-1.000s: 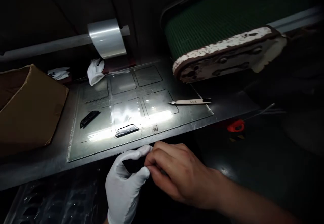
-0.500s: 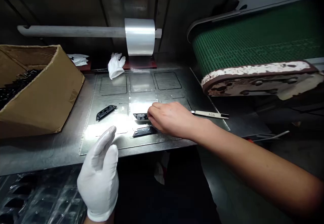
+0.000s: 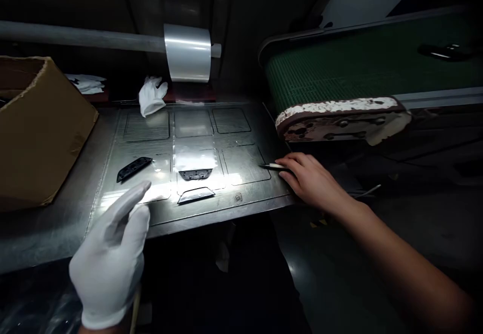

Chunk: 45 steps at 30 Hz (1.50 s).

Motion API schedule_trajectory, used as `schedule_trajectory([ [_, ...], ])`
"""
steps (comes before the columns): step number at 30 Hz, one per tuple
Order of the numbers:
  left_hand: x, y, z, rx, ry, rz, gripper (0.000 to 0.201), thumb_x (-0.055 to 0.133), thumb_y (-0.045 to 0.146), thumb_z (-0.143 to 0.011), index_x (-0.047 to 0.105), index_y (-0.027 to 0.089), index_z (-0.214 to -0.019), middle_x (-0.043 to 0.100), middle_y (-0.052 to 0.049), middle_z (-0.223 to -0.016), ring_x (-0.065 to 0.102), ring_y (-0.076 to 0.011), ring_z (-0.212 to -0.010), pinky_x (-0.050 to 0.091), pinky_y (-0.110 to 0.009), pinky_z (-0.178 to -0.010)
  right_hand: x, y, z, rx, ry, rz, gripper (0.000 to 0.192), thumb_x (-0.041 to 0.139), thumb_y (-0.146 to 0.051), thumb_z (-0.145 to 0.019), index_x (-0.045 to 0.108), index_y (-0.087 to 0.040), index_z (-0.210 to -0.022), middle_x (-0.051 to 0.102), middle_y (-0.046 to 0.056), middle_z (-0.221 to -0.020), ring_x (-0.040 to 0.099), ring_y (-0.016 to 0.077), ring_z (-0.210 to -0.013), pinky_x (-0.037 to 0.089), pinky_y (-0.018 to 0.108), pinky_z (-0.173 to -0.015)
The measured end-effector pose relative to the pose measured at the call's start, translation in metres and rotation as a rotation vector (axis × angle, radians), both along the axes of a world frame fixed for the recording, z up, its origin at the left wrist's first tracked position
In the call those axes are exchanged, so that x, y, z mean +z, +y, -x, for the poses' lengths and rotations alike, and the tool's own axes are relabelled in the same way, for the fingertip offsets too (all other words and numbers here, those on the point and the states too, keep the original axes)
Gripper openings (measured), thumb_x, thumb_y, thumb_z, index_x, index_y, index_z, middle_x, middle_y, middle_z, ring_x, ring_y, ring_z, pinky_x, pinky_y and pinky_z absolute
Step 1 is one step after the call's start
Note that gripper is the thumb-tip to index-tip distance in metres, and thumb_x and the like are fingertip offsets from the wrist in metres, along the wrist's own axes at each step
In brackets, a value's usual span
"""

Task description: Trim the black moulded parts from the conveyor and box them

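My left hand [image 3: 109,253], in a white glove, hovers at the table's front edge, fingers stretched out and thumb apart, holding nothing. Beyond its fingertips a black angular plastic part [image 3: 134,169] lies on the metal plate [image 3: 196,211]. A second black plastic part [image 3: 195,174], its molded side up, rests near the middle. Just in front of that lies a glossy dark part [image 3: 196,194]. My bare right hand [image 3: 307,178] is at the plate's right side, fingers closed on a slim white-handled tool [image 3: 278,166]. The tool's dark pointed tip faces left; most of the handle is hidden.
A cardboard box [image 3: 41,143] stands at the left. At the back are a roll of clear film [image 3: 187,55] on a bar, a loose white glove [image 3: 151,95] and folded gloves [image 3: 86,83]. A green conveyor belt [image 3: 339,72] juts in at the right, carrying a dark object [image 3: 445,52].
My right hand has left the middle black part, moved right and closed on the white-handled tool. My left hand stays open near the front edge. The view has turned to the right.
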State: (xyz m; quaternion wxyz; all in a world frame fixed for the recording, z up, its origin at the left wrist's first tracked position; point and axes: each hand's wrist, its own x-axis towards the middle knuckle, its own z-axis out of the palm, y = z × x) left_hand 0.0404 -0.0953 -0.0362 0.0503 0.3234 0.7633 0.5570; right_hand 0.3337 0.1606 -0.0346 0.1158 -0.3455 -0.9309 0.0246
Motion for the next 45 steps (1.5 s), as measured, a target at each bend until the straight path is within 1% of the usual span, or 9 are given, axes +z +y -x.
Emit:
schedule_trajectory([
  [5, 0.008, 0.03, 0.038, -0.361, 0.444, 0.319, 0.035, 0.065, 0.039, -0.099, 0.07, 0.028, -0.131, 0.06, -0.002, -0.154, 0.04, -0.0318, -0.154, 0.039, -0.054, -0.126, -0.006, -0.011, 0.005, 0.034, 0.132, 0.034, 0.03, 0.047, -0.03, -0.108, 0.066, -0.018, -0.128, 0.071, 0.009, -0.112, 0.068, 0.0218, -0.099, 0.054, 0.034, -0.085],
  [10, 0.007, 0.048, 0.057, -0.576, 0.684, 0.536, 0.028, 0.064, 0.036, -0.097, 0.072, 0.024, -0.121, 0.053, -0.005, -0.159, 0.027, -0.0398, -0.158, 0.043, -0.059, -0.121, 0.028, -0.049, 0.092, 0.294, -0.01, 0.051, 0.034, 0.051, -0.031, -0.106, 0.067, -0.028, -0.136, 0.073, 0.004, -0.109, 0.069, 0.0185, -0.084, 0.042, 0.03, -0.062],
  [16, 0.003, 0.049, 0.059, -0.619, 0.721, 0.571, 0.03, 0.059, 0.036, -0.1, 0.069, 0.022, -0.125, 0.054, -0.008, -0.156, 0.03, -0.0383, -0.155, 0.041, -0.056, -0.122, 0.038, -0.07, 0.18, 0.471, -0.205, 0.015, 0.029, 0.046, -0.025, -0.106, 0.075, -0.021, -0.104, 0.071, 0.003, -0.095, 0.064, 0.0177, -0.074, 0.018, 0.034, -0.052],
  [19, 0.004, 0.049, 0.059, -0.633, 0.715, 0.573, 0.025, 0.059, 0.036, -0.1, 0.07, 0.023, -0.118, 0.055, -0.006, -0.156, 0.031, -0.0377, -0.154, 0.041, -0.055, -0.123, 0.041, -0.057, 0.159, 0.47, -0.247, 0.002, 0.024, 0.051, -0.026, -0.104, 0.075, -0.022, -0.105, 0.071, 0.003, -0.094, 0.065, 0.0184, -0.078, 0.019, 0.033, -0.053],
  [28, 0.014, 0.048, 0.051, -0.58, 0.685, 0.42, 0.025, 0.064, 0.032, -0.097, 0.07, 0.023, -0.12, 0.06, -0.011, -0.146, 0.044, -0.0356, -0.146, 0.044, -0.056, -0.118, 0.024, 0.013, -0.008, 0.183, -0.191, -0.114, 0.033, 0.052, -0.029, -0.105, 0.074, -0.029, -0.129, 0.074, 0.005, -0.115, 0.068, 0.021, -0.095, 0.044, 0.03, -0.067],
  [33, 0.03, 0.058, 0.018, -0.777, 0.85, 0.525, 0.022, 0.056, 0.021, -0.098, 0.073, 0.022, -0.111, 0.072, -0.009, -0.104, 0.065, -0.027, -0.099, 0.054, -0.044, -0.089, -0.011, 0.003, 0.019, 0.152, 0.039, -0.023, 0.04, 0.049, -0.021, -0.104, 0.069, -0.014, -0.138, 0.069, 0.016, -0.122, 0.062, 0.0296, -0.107, 0.052, 0.043, -0.091],
  [38, 0.03, 0.07, 0.007, -0.759, 0.978, 0.581, 0.033, 0.049, 0.005, -0.089, 0.073, 0.018, -0.107, 0.07, -0.009, -0.083, 0.061, -0.029, -0.078, 0.05, -0.047, -0.075, -0.014, -0.033, 0.045, 0.136, 0.254, -0.003, 0.037, 0.052, -0.024, -0.104, 0.067, -0.01, -0.134, 0.065, 0.019, -0.129, 0.055, 0.0311, -0.118, 0.048, 0.05, -0.104],
  [42, 0.029, 0.047, 0.004, -0.682, 0.925, 0.445, 0.022, 0.053, 0.004, -0.09, 0.065, 0.021, -0.084, 0.07, -0.009, -0.093, 0.067, -0.0278, -0.098, 0.056, -0.046, -0.087, -0.014, -0.093, 0.05, 0.207, 0.642, 0.317, 0.031, 0.049, -0.026, -0.105, 0.072, -0.012, -0.121, 0.068, 0.015, -0.116, 0.06, 0.0252, -0.109, 0.051, 0.042, -0.096],
  [45, 0.022, 0.006, -0.014, -0.539, 0.79, 0.219, 0.016, 0.064, 0.007, -0.091, 0.063, 0.022, -0.097, 0.054, -0.015, -0.144, 0.044, -0.0373, -0.146, 0.043, -0.063, -0.116, -0.026, -0.149, 0.066, 0.237, 0.743, 1.095, 0.035, 0.051, -0.044, -0.107, 0.07, -0.018, -0.121, 0.072, 0.01, -0.108, 0.066, 0.0179, -0.088, 0.053, 0.032, -0.074],
])
